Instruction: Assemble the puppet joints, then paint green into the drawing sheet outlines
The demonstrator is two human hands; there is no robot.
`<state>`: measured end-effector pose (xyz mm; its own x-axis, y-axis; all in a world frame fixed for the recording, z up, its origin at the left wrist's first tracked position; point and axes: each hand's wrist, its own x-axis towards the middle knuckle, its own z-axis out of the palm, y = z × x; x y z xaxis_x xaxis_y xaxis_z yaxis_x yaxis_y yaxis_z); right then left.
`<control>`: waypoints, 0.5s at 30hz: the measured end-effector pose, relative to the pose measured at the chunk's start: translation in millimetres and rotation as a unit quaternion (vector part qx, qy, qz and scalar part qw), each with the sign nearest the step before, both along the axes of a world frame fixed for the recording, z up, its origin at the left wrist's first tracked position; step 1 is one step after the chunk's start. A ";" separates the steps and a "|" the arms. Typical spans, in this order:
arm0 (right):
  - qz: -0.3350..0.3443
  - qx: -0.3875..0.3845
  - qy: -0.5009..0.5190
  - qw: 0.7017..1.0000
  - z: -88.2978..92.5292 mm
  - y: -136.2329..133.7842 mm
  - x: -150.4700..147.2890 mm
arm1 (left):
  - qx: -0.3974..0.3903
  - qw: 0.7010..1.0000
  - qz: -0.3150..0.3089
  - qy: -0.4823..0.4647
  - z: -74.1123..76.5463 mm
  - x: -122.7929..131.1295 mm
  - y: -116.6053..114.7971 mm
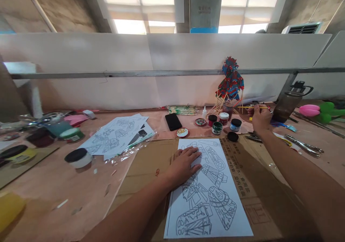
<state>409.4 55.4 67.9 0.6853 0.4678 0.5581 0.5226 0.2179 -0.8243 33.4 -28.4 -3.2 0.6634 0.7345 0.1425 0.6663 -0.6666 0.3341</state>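
Observation:
My left hand (185,163) lies flat, fingers spread, on a white sheet (223,206) printed with black line drawings. Under the sheet is a flattened cardboard piece (145,163). Farther back on the right, my right hand (261,119) is closed around a thin yellow paintbrush (246,107). The brush lies nearly level, pointing left toward a dark cup (228,110); whether its tip touches the cup I cannot tell. In front of the cup stand small paint jars, among them a green one (217,128), a red one (224,118) and a blue one (235,125).
Behind the jars stands a red and blue figure (230,78) on sticks. A black phone (173,122) lies left of them. Printed sheets (118,132) and more jars (78,158) are on the left. On the right are a water bottle (288,102) and pliers (304,145).

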 end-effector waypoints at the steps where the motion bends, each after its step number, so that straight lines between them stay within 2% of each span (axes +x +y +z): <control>1: 0.016 0.016 0.018 1.000 0.4 -1.5 0.7 | 0.001 1.000 0.001 0.000 -0.3 0.0 0.1; 5: 0.106 0.086 0.111 0.984 -5.8 -11.0 -6.6 | 0.004 1.000 0.001 -0.003 -2.3 0.2 -0.5; 10: 0.184 0.112 0.216 0.952 -24.9 -34.3 -22.8 | 0.018 0.999 0.025 -0.017 -0.9 1.9 -4.1; 15: 0.206 0.114 0.244 0.941 -28.6 -55.4 -25.5 | 0.057 0.995 0.055 -0.068 7.0 0.5 -3.9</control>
